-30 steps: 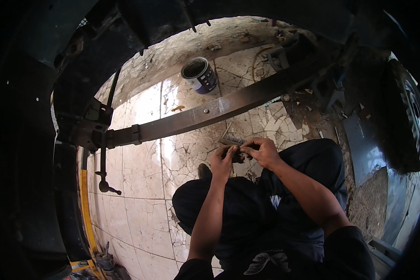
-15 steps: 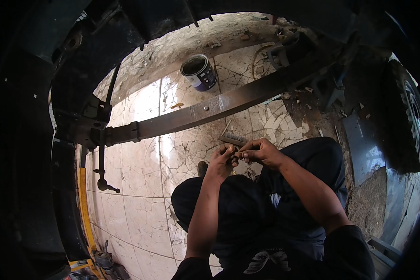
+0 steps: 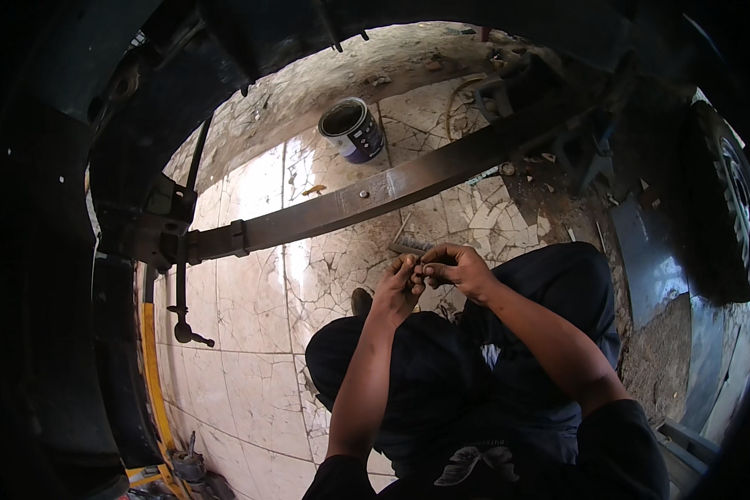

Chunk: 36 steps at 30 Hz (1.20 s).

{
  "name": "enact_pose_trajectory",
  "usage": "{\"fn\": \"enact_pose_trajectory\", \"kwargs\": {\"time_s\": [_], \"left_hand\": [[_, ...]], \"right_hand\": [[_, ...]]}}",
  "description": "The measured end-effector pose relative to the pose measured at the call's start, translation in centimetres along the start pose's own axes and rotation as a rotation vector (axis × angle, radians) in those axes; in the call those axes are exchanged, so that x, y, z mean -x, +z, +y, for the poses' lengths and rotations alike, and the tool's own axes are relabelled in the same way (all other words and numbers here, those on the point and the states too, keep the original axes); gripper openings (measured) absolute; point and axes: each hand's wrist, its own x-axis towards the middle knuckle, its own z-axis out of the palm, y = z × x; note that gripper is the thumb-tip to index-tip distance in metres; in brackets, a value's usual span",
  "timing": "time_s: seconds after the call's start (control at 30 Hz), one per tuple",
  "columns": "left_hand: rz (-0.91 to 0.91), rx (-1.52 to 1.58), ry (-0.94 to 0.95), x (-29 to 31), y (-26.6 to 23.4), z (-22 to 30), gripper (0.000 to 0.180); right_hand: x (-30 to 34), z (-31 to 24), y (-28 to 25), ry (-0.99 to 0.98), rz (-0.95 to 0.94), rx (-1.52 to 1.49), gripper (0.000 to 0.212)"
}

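My left hand and my right hand meet above my knees, fingertips pinched together. Whatever small thing they hold between them is too hidden to make out. Just beyond the fingers a wire brush lies on the cracked tiles, partly covered by my right hand. Farther off, a leaf spring spans the view from left to right, with a small round bolt head on its upper face.
Behind the leaf spring stands an open paint can. A rod with a ball joint hangs at the left, near a yellow bar. On the right are a wheel and a metal sheet. Dark vehicle bodywork arches overhead.
My right hand has shifted slightly left, closer against my left fingertips, and now covers more of the wire brush. The brown bit visible between the fingers earlier is now hidden.
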Motion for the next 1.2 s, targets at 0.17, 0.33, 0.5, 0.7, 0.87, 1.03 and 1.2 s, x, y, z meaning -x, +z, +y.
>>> {"fn": "enact_pose_trajectory", "kwargs": {"time_s": [0.17,0.33,0.5,0.7,0.87,1.03,1.2], "left_hand": [[0.051,0.01,0.027,-0.5,0.9,-0.1,0.021],[0.001,0.145,-0.015,-0.6,0.0,-0.3,0.023],[0.074,0.077,-0.002,-0.7,0.5,-1.5,0.027],[0.16,-0.231,-0.042,-0.5,1.0,-1.8,0.038],[0.071,-0.26,-0.047,-0.8,1.8,-1.6,0.049],[0.106,-0.524,-0.014,0.8,3.1,-0.2,0.05],[0.068,-0.725,0.326,-0.5,2.9,0.7,0.043]], "right_hand": [[-0.2,0.2,0.6,-0.066,0.101,0.153,0.03],[-0.5,0.2,1.3,-0.186,0.036,0.082,0.034],[-0.2,1.3,1.5,-0.242,0.059,0.302,0.036],[-0.7,1.1,0.6,-0.29,0.267,0.689,0.025],[-0.2,0.3,0.0,-0.47,0.402,0.745,0.023],[0.9,-4.6,-1.0,-0.557,0.639,0.642,0.023],[0.4,-10.4,0.8,-0.836,0.68,1.201,0.019]]}}
